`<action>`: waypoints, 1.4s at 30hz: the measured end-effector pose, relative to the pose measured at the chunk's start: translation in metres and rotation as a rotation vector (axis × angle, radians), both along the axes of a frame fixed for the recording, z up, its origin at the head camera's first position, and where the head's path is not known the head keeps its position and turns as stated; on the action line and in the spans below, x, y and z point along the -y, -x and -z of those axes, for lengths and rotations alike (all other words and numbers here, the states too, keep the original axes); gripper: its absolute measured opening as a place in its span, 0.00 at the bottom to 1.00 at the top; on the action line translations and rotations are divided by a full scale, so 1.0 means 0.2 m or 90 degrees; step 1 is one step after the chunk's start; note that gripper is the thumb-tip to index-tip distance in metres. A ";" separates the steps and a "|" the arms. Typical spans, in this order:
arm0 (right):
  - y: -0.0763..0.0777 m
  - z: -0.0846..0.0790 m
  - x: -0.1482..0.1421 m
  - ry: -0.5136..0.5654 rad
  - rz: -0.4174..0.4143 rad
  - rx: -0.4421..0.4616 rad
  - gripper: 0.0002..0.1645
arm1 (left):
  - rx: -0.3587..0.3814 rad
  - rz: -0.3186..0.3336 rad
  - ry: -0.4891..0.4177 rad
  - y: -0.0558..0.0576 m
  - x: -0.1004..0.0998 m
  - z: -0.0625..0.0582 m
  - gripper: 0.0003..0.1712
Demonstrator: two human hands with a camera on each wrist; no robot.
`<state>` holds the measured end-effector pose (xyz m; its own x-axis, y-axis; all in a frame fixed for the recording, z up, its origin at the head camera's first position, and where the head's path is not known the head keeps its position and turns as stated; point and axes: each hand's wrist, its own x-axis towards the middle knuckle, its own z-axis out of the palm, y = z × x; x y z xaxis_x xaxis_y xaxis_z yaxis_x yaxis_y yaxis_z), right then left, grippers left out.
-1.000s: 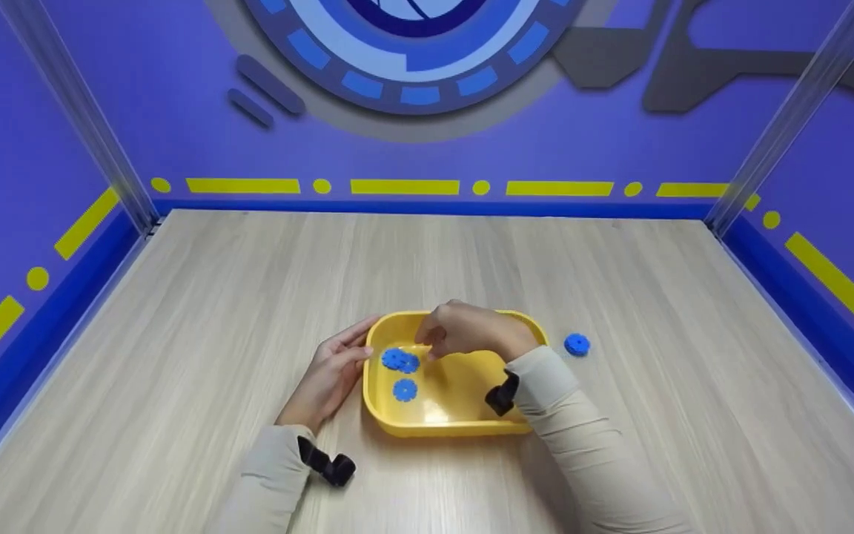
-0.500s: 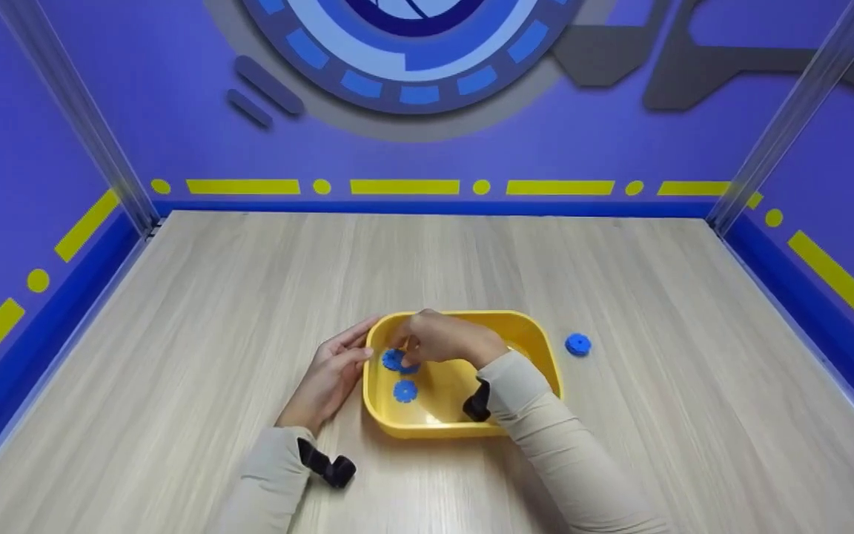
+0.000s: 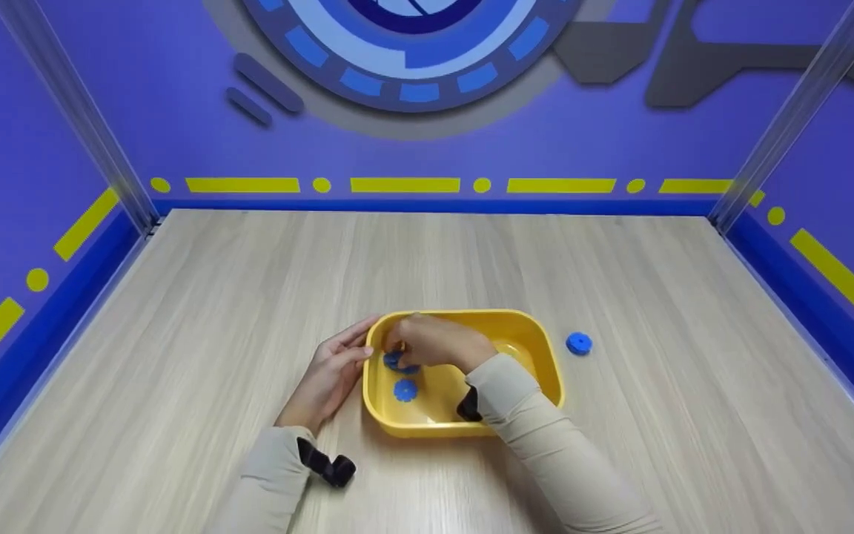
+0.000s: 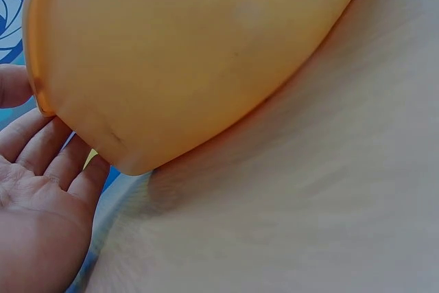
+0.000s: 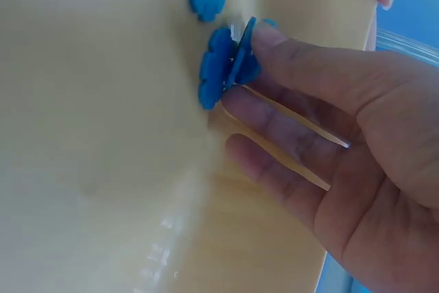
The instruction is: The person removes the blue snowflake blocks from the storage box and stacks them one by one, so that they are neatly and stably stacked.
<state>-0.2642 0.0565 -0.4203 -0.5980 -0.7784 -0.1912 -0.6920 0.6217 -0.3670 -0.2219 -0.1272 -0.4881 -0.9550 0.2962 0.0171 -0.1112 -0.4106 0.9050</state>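
Observation:
A yellow plastic basin (image 3: 427,428) sits on the table. My left hand (image 3: 334,374) holds its left rim, thumb over the edge and fingers along the outer wall. Inside the basin, my right hand (image 3: 438,341) pinches a tilted blue notched disc (image 5: 240,56) between thumb and fingers, as the right wrist view shows. Against it lies another blue disc (image 5: 215,70), and a bit of blue behind the thumb is partly hidden. Closer to the basin's front lies a separate blue disc (image 3: 405,390), flat on the floor.
Right of the basin, a small stack of blue discs (image 3: 579,343) stands on the wooden table (image 3: 249,282). Purple-blue panels (image 3: 427,159) with yellow marks enclose the table at the back and both sides.
My right hand has moved left inside the basin to the blue discs and now pinches one, which has tilted up. The left hand has stayed on the rim.

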 end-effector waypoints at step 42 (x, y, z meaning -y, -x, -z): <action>-0.01 -0.19 -0.21 0.106 0.020 -0.059 0.10 | 0.013 -0.019 -0.003 0.00 -0.01 0.00 0.35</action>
